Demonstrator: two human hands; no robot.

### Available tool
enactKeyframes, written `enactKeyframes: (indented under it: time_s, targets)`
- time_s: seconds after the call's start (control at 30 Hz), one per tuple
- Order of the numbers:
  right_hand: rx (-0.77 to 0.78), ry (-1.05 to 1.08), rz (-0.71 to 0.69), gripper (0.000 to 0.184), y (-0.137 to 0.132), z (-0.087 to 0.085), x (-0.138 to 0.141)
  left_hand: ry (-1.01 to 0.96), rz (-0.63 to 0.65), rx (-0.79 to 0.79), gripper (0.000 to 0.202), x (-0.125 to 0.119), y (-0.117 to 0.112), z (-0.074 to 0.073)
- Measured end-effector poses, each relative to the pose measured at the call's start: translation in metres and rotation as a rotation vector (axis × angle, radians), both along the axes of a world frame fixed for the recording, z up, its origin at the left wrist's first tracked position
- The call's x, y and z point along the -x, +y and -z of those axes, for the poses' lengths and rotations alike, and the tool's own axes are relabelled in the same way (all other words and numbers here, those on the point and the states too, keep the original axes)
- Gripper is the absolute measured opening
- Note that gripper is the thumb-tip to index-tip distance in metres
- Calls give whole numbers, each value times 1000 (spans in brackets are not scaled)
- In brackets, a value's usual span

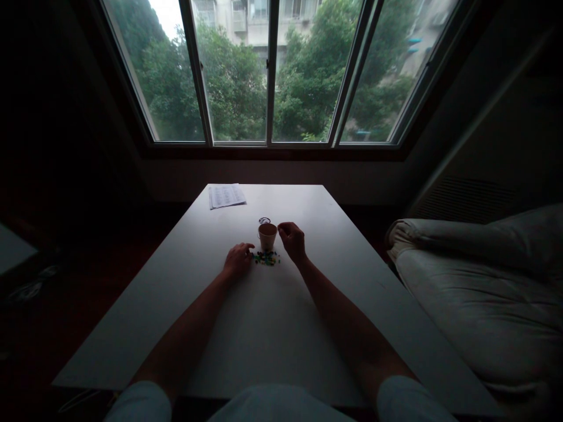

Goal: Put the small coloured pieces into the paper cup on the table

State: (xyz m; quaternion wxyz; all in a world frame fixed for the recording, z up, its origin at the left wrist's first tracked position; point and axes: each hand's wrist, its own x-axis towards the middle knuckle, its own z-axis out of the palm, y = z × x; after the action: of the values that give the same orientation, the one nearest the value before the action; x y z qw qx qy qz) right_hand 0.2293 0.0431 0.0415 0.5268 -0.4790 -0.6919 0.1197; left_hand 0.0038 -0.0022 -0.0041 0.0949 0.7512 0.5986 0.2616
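At the center of the frame, on a white desk (264, 328), a left hand (238, 259) rests — fingers loosely parted — beside small colored pieces (266, 258) scattered below a cup (267, 239); near its rim, a right hand (292, 239) has fingers drawn together, any contents impossible to tell.

Small pieces (265, 258): greens and near-black, paler specks
Cup (267, 239): cream outside, brown within
Papers (227, 196): white, grey printed rows
Table (272, 328): plain white, shading to grey
Sleeves (141, 403): pale grey-blue
Trees (235, 85): green
Floor (99, 293): dark reddish brown
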Motion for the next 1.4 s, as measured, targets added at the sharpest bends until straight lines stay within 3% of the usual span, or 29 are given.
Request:
enactKeyframes:
  time_s: [0.47, 0.8, 1.0, 1.17, 1.4]
  targets:
    - [-4, 26, -96, 19, 5, -4, 16, 9, 9, -2, 32, 0, 0, -1]
    - [-2, -12, -23, 22, 12, -5, -3, 48, 17, 5, 26, 2, 0, -2]
    - [50, -71, 53, 26, 17, 20, -26, 36, 20, 22, 23, 2, 1, -1]
    - [223, -133, 85, 25, 23, 47, -41, -17, 15, -44, 36, 5, 2, 3]
    - [285, -172, 36, 25, 28, 56, -40, 22, 42, -18, 29, 3, -1, 1]
